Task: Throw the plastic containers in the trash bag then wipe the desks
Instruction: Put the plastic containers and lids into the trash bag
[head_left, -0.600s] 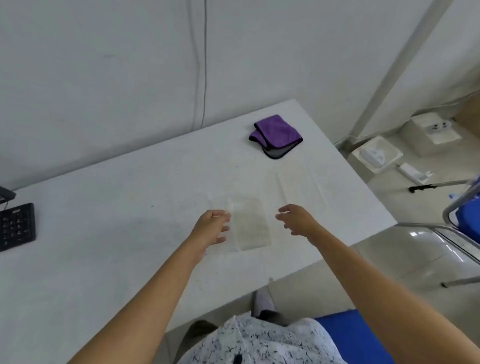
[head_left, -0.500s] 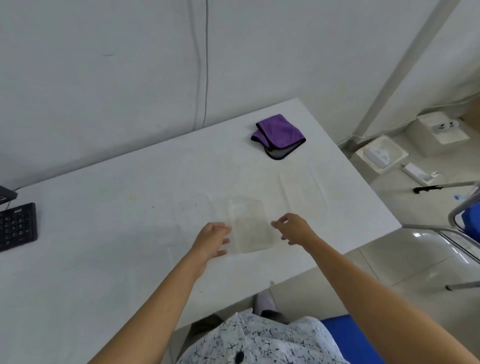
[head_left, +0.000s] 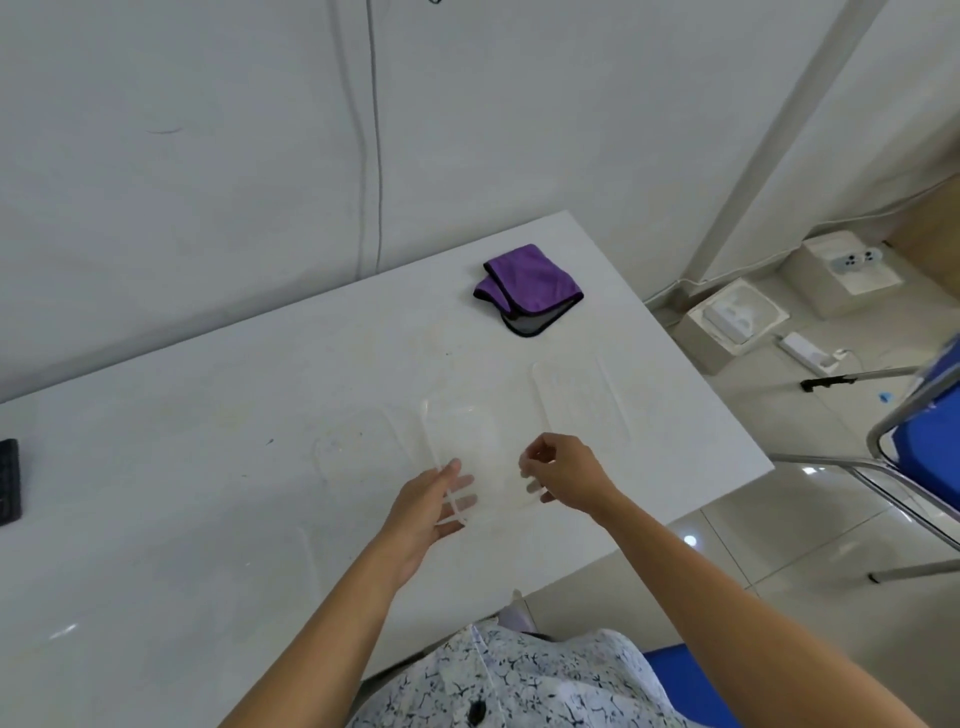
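Observation:
A clear plastic container (head_left: 467, 447) is tilted up off the white desk (head_left: 182, 467), held between both hands. My left hand (head_left: 431, 506) grips its near left edge, fingers showing through the plastic. My right hand (head_left: 563, 475) pinches its near right edge. A second clear container (head_left: 356, 447) lies flat just left of it. A clear lid or tray (head_left: 582, 405) lies to the right. Another clear piece (head_left: 291, 566) lies at the near left, hard to make out. A folded purple cloth (head_left: 527, 286) rests at the desk's far right corner.
A black keyboard (head_left: 9, 483) sits at the desk's left edge. The wall runs behind the desk with a cable (head_left: 376, 156) hanging down. White boxes (head_left: 732, 317) and a power strip (head_left: 805, 353) lie on the floor at right. A blue chair (head_left: 924, 431) stands at far right.
Both hands have closed on the middle container and tipped it up off the desk. Earlier they were only reaching to its sides while it lay flat.

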